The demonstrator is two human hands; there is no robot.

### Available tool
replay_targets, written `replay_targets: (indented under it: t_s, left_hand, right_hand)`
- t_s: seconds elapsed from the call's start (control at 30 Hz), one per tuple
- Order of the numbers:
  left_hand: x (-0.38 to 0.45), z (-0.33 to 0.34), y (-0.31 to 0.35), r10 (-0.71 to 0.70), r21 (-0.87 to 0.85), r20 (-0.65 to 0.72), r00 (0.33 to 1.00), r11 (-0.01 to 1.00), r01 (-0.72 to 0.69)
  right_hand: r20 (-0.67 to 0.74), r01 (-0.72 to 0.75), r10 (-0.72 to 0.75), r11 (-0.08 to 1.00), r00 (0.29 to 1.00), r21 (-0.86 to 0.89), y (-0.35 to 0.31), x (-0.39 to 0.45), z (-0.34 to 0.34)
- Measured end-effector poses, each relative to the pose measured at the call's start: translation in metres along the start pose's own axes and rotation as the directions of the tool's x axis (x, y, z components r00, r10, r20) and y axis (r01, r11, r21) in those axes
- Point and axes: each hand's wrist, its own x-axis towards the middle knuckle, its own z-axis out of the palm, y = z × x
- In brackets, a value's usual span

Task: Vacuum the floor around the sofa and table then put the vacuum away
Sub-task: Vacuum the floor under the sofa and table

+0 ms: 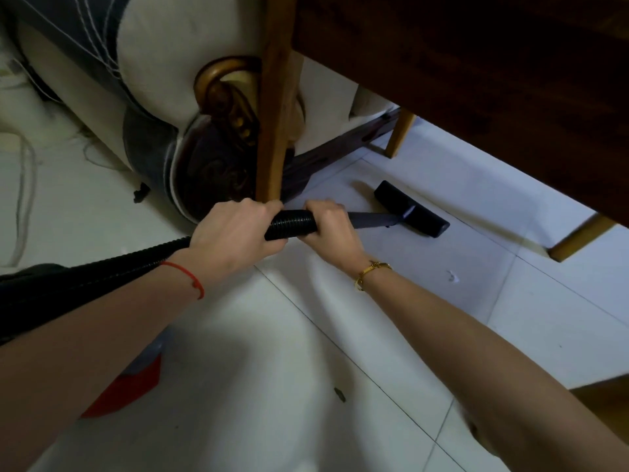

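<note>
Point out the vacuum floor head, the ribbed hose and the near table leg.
vacuum floor head (413, 210): head view, top of the black bar.
ribbed hose (289, 226): head view, stretch between both hands.
near table leg (275, 107): head view, mid-length.

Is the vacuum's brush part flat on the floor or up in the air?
Flat: the vacuum head lies on the floor tiles under the table.

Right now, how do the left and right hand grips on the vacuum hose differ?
The left hand grips the ribbed hose further back, toward the person; the right hand grips its front end, where the dark wand starts toward the floor head. The left wrist wears a red string; the right wrist wears a gold bracelet. Both hands curl round the hose, backs up, close beside the table leg.
</note>
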Motion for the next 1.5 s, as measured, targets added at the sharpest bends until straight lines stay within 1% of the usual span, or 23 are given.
replay_targets:
  t_s: [0.1, 0.23, 0.43, 0.53, 0.77, 1.0, 1.1, 1.37, 1.5]
  left_hand:
    - [0.018, 0.011, 0.01, -0.011, -0.038, 0.006, 1.0, 0.999, 0.011]
    - [0.041, 0.024, 0.02, -0.019, -0.088, 0.016, 1.0, 0.996, 0.02]
    - [0.075, 0.034, 0.04, -0.01, -0.094, 0.041, 0.999, 0.995, 0.013]
    - [0.089, 0.036, 0.047, -0.015, -0.095, 0.042, 0.999, 0.995, 0.019]
    - [0.102, 0.035, 0.052, -0.033, -0.1, 0.042, 0.999, 0.994, 0.038]
    - [0.082, 0.018, 0.041, -0.053, -0.089, 0.049, 0.997, 0.994, 0.057]
    - [0.065, 0.011, 0.032, -0.075, -0.078, 0.043, 0.996, 0.994, 0.078]
    - [0.008, -0.01, 0.01, -0.114, -0.007, 0.034, 0.993, 0.993, 0.115]
    - [-0.018, -0.025, 0.006, -0.135, 0.036, 0.035, 0.99, 0.99, 0.134]
  right_hand:
    - [0.035, -0.028, 0.03, 0.999, 0.999, -0.047, 0.019, 0.004, -0.006]
    - [0.076, -0.016, 0.026, 0.992, 0.997, -0.125, 0.046, 0.008, -0.012]
    - [0.077, -0.064, 0.079, 0.981, 0.994, -0.183, 0.08, 0.016, -0.022]
    - [0.09, -0.084, 0.101, 0.981, 0.991, -0.177, 0.092, 0.021, -0.025]
    - [0.154, -0.119, 0.13, 0.99, 0.98, -0.076, 0.101, 0.03, -0.032]
    - [0.156, -0.081, 0.073, 0.996, 0.985, 0.042, 0.082, 0.031, -0.027]
    - [0.131, -0.035, 0.023, 0.995, 0.991, 0.093, 0.063, 0.027, -0.021]
    - [0.081, 0.075, -0.083, 0.992, 0.993, 0.104, 0.006, 0.013, -0.006]
    - [0.08, 0.051, -0.062, 0.991, 0.995, 0.127, -0.022, 0.003, -0.003]
